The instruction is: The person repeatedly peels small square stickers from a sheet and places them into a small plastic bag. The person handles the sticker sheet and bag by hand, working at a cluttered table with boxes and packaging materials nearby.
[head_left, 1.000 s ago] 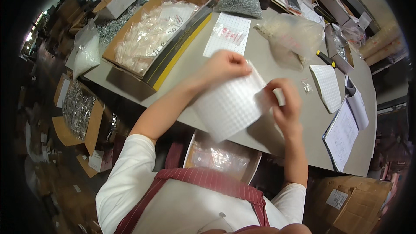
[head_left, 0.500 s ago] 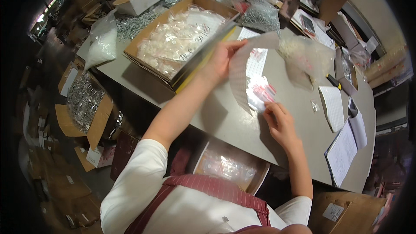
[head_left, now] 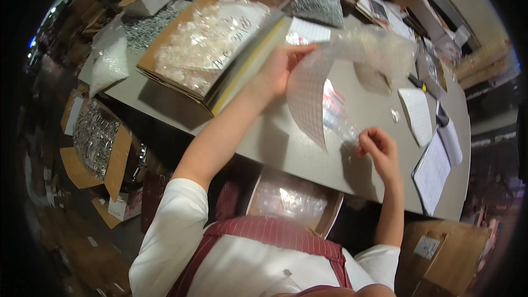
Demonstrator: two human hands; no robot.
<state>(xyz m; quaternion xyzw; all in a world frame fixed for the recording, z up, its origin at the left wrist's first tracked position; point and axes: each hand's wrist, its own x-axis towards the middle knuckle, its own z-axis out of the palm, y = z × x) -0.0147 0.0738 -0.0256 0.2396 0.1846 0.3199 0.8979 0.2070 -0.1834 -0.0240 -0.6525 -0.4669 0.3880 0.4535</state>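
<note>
My left hand (head_left: 279, 70) grips the upper edge of a thin, curved sheet (head_left: 309, 96) printed with a fine grid, like a sheet of small labels. The sheet is held above the table and bends downward. Small clear plastic bags (head_left: 334, 104) with red strips show just right of the sheet, partly hidden by it. My right hand (head_left: 378, 151) is lower and to the right, its fingers pinched on the near end of a clear bag stretched from there. Where the bag's far end rests, I cannot tell.
An open carton (head_left: 144, 61) full of small clear packets stands at the left on the grey table (head_left: 253, 140). Beyond are piles of metal parts. At the right lie a folded gridded sheet (head_left: 416, 115) and a notebook (head_left: 432, 176). A drawer (head_left: 253, 195) stands open below the edge.
My right hand has moved right and slightly nearer, drawing the clear bag away from the sheet. The sheet, still in my left hand, has turned. The whole view has shifted a little.
</note>
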